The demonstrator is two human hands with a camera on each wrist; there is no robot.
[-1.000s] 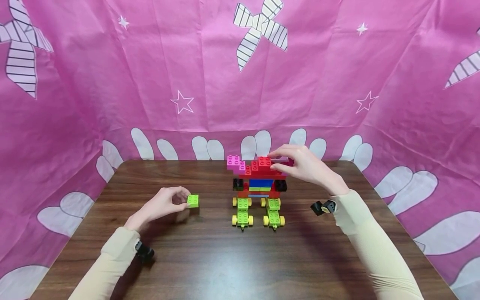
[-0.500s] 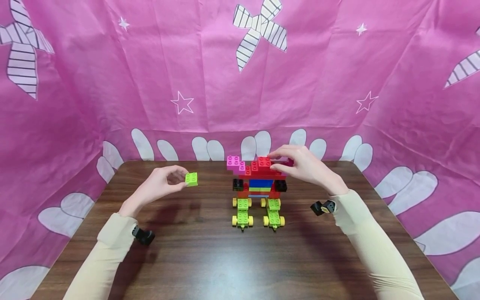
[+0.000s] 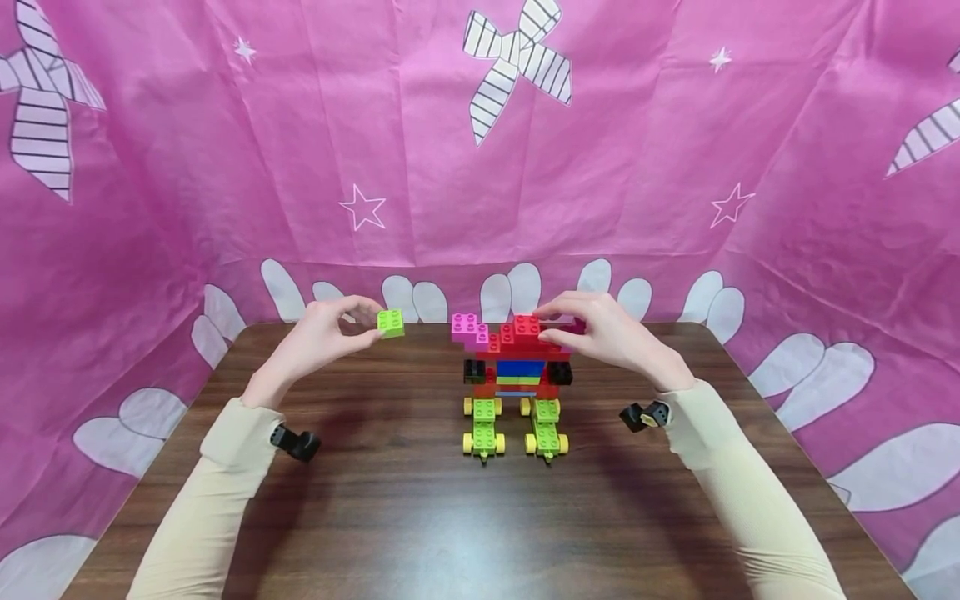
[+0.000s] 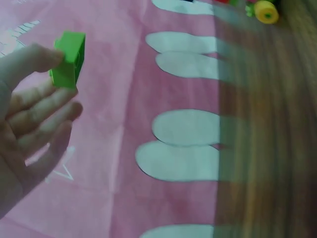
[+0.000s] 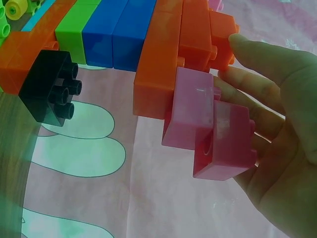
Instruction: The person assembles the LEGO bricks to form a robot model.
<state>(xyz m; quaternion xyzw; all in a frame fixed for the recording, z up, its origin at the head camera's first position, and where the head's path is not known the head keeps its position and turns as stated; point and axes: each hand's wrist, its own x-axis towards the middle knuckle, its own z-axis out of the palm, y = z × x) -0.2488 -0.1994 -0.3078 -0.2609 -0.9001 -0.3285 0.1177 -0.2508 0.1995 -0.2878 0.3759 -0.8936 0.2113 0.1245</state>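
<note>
A lime-green building brick (image 3: 391, 322) is pinched between thumb and fingers of my left hand (image 3: 318, 337), raised left of the brick model. The left wrist view shows the same brick (image 4: 69, 58) at the thumb tip, other fingers spread below. My right hand (image 3: 607, 337) pinches the red brick (image 3: 527, 325) on top of the model, partly covering the model's right end. The model has pink bricks (image 3: 465, 323) stepping up at its left, blue bricks (image 3: 521, 368) in the middle and black bricks (image 3: 474, 371) at its sides. Green wheeled bases (image 3: 484, 429) carry it.
The model stands toward the back of a dark wooden table (image 3: 420, 517). A pink curtain (image 3: 420, 167) with bows and stars rises behind and on both sides. Small black cameras (image 3: 296, 442) are worn at both wrists.
My left hand has lifted the green brick up and away from the lower position, to about the height of the model's top. My right hand has stayed in place on the red brick.
</note>
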